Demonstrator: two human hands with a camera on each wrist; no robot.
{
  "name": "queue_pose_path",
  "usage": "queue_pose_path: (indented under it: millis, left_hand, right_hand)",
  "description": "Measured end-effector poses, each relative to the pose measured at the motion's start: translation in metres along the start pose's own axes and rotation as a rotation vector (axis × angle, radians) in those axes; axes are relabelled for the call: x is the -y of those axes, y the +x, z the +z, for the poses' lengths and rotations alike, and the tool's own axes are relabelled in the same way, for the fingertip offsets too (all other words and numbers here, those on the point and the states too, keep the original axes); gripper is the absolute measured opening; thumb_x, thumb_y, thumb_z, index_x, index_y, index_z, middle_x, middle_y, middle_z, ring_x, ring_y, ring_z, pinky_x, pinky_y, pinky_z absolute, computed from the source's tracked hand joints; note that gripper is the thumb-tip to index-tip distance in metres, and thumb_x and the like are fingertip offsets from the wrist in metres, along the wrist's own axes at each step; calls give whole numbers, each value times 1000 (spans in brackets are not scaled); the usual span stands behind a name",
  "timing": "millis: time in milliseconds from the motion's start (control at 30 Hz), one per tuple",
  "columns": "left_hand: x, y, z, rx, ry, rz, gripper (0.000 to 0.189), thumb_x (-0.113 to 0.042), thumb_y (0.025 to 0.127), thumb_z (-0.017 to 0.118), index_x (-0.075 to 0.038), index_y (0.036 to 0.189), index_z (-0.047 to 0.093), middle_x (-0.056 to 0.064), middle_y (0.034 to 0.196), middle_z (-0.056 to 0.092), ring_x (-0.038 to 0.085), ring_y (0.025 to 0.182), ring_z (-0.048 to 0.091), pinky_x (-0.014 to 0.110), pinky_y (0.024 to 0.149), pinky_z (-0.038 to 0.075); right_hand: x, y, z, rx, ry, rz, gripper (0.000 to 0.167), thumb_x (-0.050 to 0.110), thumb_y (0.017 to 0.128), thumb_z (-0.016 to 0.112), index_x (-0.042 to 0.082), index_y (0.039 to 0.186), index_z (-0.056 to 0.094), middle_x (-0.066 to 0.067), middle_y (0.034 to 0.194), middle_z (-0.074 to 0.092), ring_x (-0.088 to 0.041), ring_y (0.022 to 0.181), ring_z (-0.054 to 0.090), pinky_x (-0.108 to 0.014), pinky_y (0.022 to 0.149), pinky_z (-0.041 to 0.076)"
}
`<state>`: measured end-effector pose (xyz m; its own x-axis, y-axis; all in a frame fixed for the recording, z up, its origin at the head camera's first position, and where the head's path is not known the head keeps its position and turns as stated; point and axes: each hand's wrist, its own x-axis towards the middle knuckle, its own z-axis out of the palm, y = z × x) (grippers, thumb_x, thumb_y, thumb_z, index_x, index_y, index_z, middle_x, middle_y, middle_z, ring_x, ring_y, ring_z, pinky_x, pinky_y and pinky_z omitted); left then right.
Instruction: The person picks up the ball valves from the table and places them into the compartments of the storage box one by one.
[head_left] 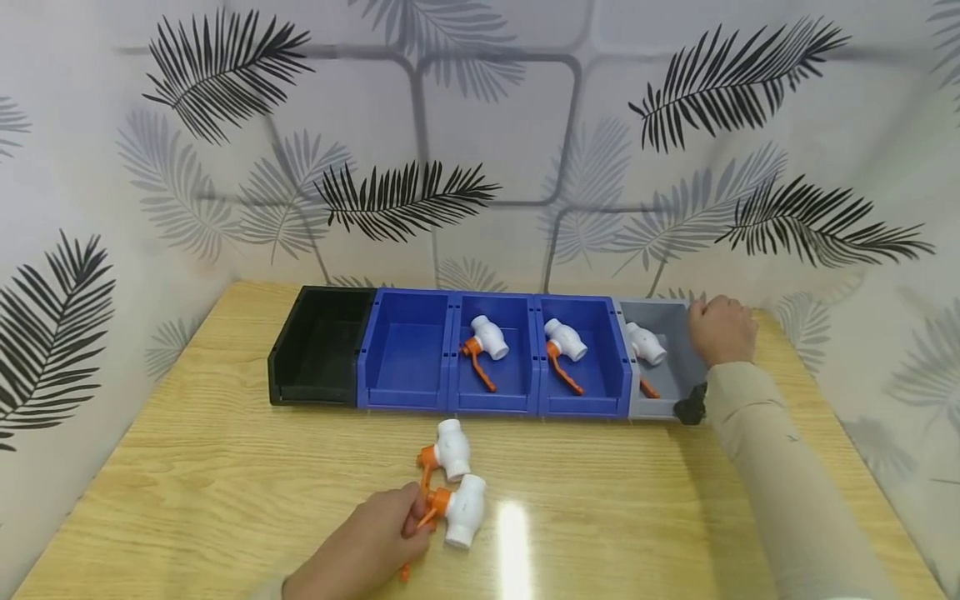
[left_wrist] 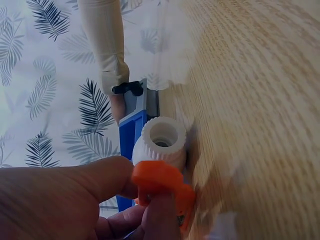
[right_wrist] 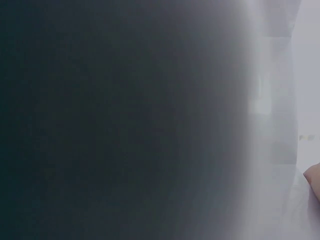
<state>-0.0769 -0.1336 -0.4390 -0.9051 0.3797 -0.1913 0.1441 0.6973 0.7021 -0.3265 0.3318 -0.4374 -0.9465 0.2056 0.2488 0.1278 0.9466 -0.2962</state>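
Observation:
My left hand (head_left: 367, 533) pinches the orange handle of a white ball valve (head_left: 465, 510) low over the wooden table. In the left wrist view, the handle (left_wrist: 159, 176) sits between thumb and fingers, with the round ribbed opening (left_wrist: 164, 136) beyond it. Just behind lies a second white ball valve (head_left: 452, 450) with an orange handle. At the far right, my right hand (head_left: 723, 329) grips the right rim of the grey bin (head_left: 678, 333), fingers curled over it. That bin contains a white valve (head_left: 647, 344). A dark blurred surface fills most of the right wrist view.
Left of the grey bin, the joined row has three blue bins and a black bin (head_left: 318, 350). Two blue bins each hold a valve (head_left: 490, 337). The left blue bin (head_left: 407, 354) shows a bare floor. A leaf-patterned wall covering stands behind the table (head_left: 187, 433).

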Motion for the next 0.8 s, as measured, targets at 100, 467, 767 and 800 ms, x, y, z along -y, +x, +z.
queue_pose_path:
  millis: [100,467,767,800]
  left_hand:
    - [-2,1,0,12,8,-9,13,-14,81,60,-15,77,47,-9,59,40,5,50,37,21,46,28]
    - [-2,3,3,35,-12,-28,11,-13,82,58,-13,85,48,-8,59,41,5,48,35,21,45,26]
    - [-2,2,4,38,-35,-54,11,-13,80,58,-13,85,48,-8,60,41,5,49,36,20,46,26]
    - [-3,1,4,37,-36,-55,11,-13,80,58,-13,85,48,-8,60,41,5,49,36,20,46,26]
  right_hand:
    - [0,0,0,-10,8,-1,49,27,97,27,-15,84,50,-36,88,51,-53,86,48,-62,71,35]
    - [1,-1,-1,-1,34,16,46,27,97,26,-11,84,47,-33,87,50,-52,86,47,-61,73,34]
    - [3,-2,-1,-10,45,21,45,27,96,27,-12,86,47,-35,87,50,-52,85,47,-61,73,34]
    - [2,-2,-1,-9,46,22,45,27,96,27,-12,86,47,-35,87,50,-52,85,47,-61,73,34]
